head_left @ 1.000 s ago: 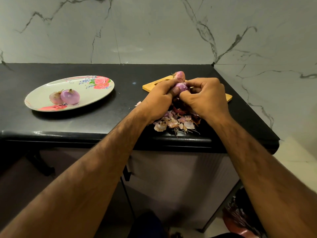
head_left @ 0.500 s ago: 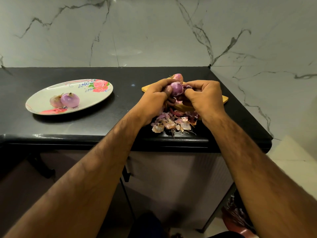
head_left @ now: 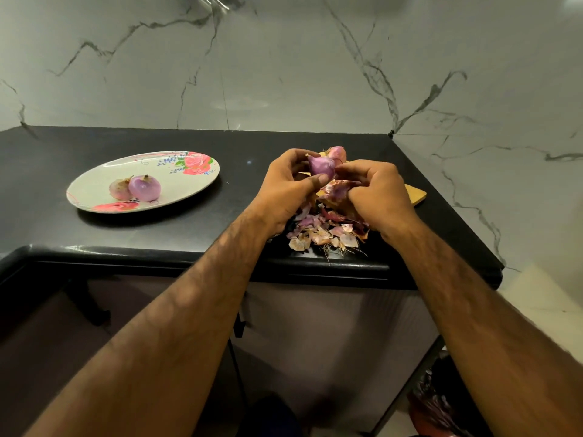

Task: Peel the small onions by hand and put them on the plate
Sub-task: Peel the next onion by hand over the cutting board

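Note:
My left hand (head_left: 288,187) grips a small purple onion (head_left: 321,166) between thumb and fingers above the counter. My right hand (head_left: 377,192) pinches a strip of loose onion skin (head_left: 338,188) that hangs just below the onion. Behind the held onion another small onion (head_left: 337,152), still in its skin, sits on the wooden board (head_left: 415,194). Two peeled onions (head_left: 144,188) lie together on the oval flowered plate (head_left: 94,187) at the left.
A heap of torn onion skins and roots (head_left: 325,233) lies under my hands at the front edge of the black counter (head_left: 189,228). Marble walls close the back and right. The counter drops off at the right corner (head_left: 492,269).
My right hand has pulled down and away from the onion, dragging a strip of skin off it. The left hand has turned the onion so more bare purple flesh shows.

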